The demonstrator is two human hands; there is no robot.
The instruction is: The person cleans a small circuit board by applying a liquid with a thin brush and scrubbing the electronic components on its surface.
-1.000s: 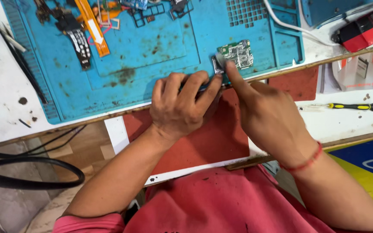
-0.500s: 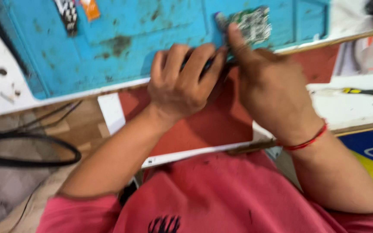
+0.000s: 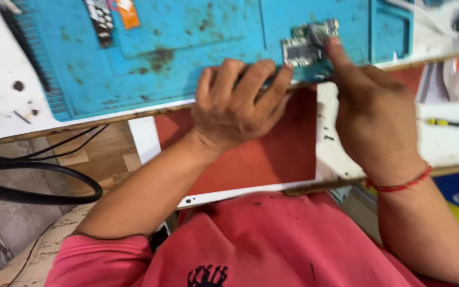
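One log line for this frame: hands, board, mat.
left hand: curled at mat edge | right hand: fingertip on circuit board | board: on blue mat

A stained blue work mat (image 3: 187, 53) covers the white bench (image 3: 1, 101), with an orange strip (image 3: 128, 11) and a dark patterned strip (image 3: 101, 21) near its far edge, black cables (image 3: 38, 180) looping at the left, and a yellow-handled screwdriver (image 3: 455, 124) lying at the right.
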